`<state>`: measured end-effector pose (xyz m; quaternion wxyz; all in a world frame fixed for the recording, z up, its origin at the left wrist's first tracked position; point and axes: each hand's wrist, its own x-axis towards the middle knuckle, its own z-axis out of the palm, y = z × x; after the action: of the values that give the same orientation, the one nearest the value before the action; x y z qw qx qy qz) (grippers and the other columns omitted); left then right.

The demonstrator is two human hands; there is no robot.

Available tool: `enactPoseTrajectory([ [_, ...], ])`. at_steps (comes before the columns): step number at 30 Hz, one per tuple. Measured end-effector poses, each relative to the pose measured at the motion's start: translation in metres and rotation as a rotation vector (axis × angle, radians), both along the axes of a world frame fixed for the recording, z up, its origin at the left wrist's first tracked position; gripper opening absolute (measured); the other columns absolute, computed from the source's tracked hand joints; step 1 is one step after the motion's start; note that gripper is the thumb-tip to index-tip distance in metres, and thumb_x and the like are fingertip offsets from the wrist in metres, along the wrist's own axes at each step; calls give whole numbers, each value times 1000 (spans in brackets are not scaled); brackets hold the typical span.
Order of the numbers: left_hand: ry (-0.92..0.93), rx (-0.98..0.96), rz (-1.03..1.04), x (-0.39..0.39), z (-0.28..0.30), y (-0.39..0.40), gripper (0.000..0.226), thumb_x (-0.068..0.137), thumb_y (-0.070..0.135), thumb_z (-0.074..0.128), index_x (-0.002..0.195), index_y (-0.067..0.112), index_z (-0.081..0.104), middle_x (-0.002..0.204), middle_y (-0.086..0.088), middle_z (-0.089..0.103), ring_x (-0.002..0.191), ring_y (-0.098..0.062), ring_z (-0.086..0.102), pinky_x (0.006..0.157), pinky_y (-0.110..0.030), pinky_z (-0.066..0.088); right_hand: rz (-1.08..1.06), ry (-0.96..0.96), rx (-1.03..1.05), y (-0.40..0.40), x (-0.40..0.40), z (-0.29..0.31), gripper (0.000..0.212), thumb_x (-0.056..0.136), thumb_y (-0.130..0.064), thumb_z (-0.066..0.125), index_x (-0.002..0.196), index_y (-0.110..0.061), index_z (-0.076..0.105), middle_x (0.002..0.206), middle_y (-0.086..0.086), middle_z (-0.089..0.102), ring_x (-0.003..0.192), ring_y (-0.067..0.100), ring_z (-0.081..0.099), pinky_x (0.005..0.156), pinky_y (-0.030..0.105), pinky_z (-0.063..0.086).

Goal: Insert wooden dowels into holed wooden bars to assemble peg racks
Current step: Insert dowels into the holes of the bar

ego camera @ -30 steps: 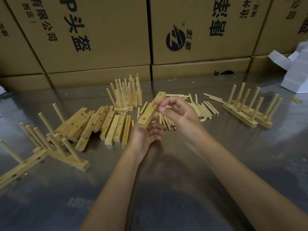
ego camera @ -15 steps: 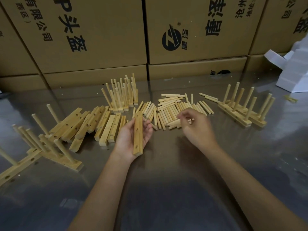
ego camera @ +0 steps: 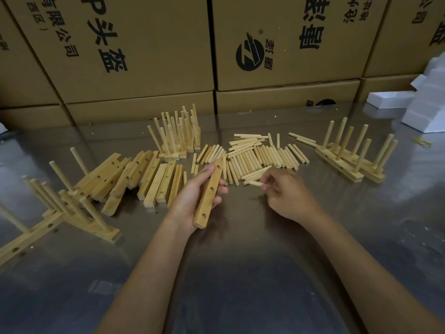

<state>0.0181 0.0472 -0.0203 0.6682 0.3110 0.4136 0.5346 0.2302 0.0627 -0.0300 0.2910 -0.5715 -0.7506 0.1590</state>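
My left hand (ego camera: 192, 201) grips a wooden bar (ego camera: 209, 194) with three holes facing up, held lengthwise above the metal table. To its right, my right hand (ego camera: 286, 194) pinches one dowel (ego camera: 254, 182) at the near edge of the pile of loose dowels (ego camera: 260, 157). The dowel's tip points left toward the bar but stays apart from it. A stack of bare holed bars (ego camera: 144, 179) lies left of my left hand.
Finished peg racks stand at the left (ego camera: 62, 208), at the back centre (ego camera: 179, 138) and at the right (ego camera: 354, 155). Cardboard boxes (ego camera: 284, 44) wall off the back of the shiny table (ego camera: 240, 273). White foam blocks (ego camera: 423, 104) sit at the far right.
My right hand left the bar, reached into the dowel pile and now lifts one dowel out. My left hand lowered the bar and turned it so its holes face up.
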Motion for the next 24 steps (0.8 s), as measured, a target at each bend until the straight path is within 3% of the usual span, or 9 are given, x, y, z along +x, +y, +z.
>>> enactPoseTrajectory([
  [3,35,27,-60,4,1,1,37,97,30,62,132,21,58,72,-3,66,56,-11,61,44,-21,51,119,246,55,-15,-17,10,12,95,-14,54,98,-25,53,78,-11,59,70,8,57,61,32,45],
  [7,140,106,-148,8,-1,-2,38,96,33,63,134,32,61,77,-3,62,60,-12,56,47,-25,49,145,128,193,-23,-31,11,17,94,-18,53,106,-28,59,67,-16,52,56,4,48,53,27,37],
  [11,217,121,-135,9,-2,-4,33,95,33,65,128,35,67,76,-4,62,60,-14,56,49,-28,50,128,92,246,-25,-28,12,17,94,-18,56,107,-25,63,69,-19,52,57,2,48,55,26,36],
  [16,285,153,-166,9,-3,-6,26,94,33,66,119,39,72,75,-5,60,58,-15,54,51,-28,51,90,47,245,-25,-26,15,7,91,-22,61,95,-27,63,64,-10,58,57,8,52,54,28,40],
  [24,421,183,-210,4,-7,-4,29,97,36,62,125,39,68,75,-5,61,59,-15,55,57,-25,51,47,51,198,-27,-34,7,5,93,-18,58,94,-22,62,64,-10,54,59,12,50,55,28,37],
])
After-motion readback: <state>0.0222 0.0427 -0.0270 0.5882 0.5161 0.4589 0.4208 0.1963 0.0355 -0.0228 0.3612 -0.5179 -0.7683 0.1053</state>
